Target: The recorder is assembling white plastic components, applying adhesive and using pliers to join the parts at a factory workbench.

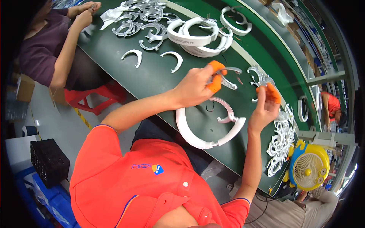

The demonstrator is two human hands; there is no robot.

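Your left hand [195, 85] pinches a thin grey curved strip [228, 76] above the green table [152, 76]. Your right hand [266, 106] grips what looks like a small clear piece [260, 78]. 1 white headband [207, 129] lies below.

A brown cardboard box [23, 88] sits at the far left, on the floor.

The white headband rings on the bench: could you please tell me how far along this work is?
Looks done: a stack of closed white rings at the far side. In hand: the left hand holds a curved piece, the right hand a clear part; an open white ring lies below. Left: a heap of white clips and grey arcs.
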